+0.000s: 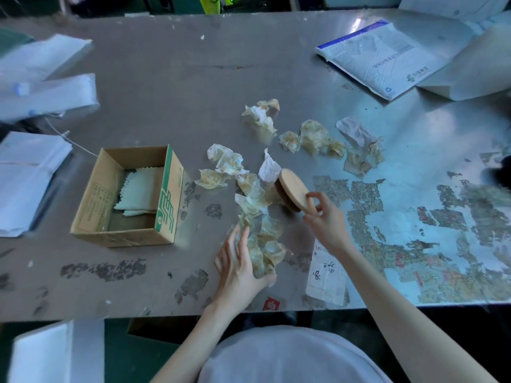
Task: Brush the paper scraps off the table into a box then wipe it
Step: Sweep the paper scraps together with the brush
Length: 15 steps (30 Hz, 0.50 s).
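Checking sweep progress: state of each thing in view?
table: patchy with stuck residue.
scraps: crumpled, scattered on table.
box: open, upright, no scraps visible inside.
cloth: folded, in box.
brush: tilted, against scraps, held.
right hand: pinches brush.
left hand: open, against scraps.
mailer: flat, far right.

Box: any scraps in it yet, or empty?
No scraps, not empty. The open cardboard box holds only a pale zigzag-edged cloth; the crumpled paper scraps lie on the table.

head | worn, looks steeply down | near table (171,78) | single view
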Tool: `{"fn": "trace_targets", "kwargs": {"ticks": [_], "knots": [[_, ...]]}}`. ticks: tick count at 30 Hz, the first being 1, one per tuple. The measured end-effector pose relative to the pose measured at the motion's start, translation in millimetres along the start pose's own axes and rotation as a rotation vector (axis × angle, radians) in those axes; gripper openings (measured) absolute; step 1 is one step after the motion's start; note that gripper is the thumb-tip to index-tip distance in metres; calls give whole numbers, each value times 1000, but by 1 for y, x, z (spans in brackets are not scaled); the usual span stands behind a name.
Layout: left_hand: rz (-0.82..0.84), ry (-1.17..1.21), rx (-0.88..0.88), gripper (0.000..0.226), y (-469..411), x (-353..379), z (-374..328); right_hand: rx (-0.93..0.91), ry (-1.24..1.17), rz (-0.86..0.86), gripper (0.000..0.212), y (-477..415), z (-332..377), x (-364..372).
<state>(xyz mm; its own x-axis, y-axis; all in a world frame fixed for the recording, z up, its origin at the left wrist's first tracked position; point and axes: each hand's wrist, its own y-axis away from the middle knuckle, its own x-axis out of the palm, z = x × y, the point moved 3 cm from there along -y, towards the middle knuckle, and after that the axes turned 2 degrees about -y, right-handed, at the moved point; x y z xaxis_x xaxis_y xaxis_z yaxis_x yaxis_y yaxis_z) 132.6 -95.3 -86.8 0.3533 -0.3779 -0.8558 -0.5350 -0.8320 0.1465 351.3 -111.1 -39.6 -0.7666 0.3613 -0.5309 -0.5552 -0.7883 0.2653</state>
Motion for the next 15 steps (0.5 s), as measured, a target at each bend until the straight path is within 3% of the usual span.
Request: {"fn": "trace_targets", "kwargs": {"ticks": [8,15], "knots": [[-66,44,-47,112,0,-1,8,-26,-65,218,46,51,-9,12],[-67,63,-6,108,1,-1,9,83,-349,-42,52,46,-12,-17]]}}
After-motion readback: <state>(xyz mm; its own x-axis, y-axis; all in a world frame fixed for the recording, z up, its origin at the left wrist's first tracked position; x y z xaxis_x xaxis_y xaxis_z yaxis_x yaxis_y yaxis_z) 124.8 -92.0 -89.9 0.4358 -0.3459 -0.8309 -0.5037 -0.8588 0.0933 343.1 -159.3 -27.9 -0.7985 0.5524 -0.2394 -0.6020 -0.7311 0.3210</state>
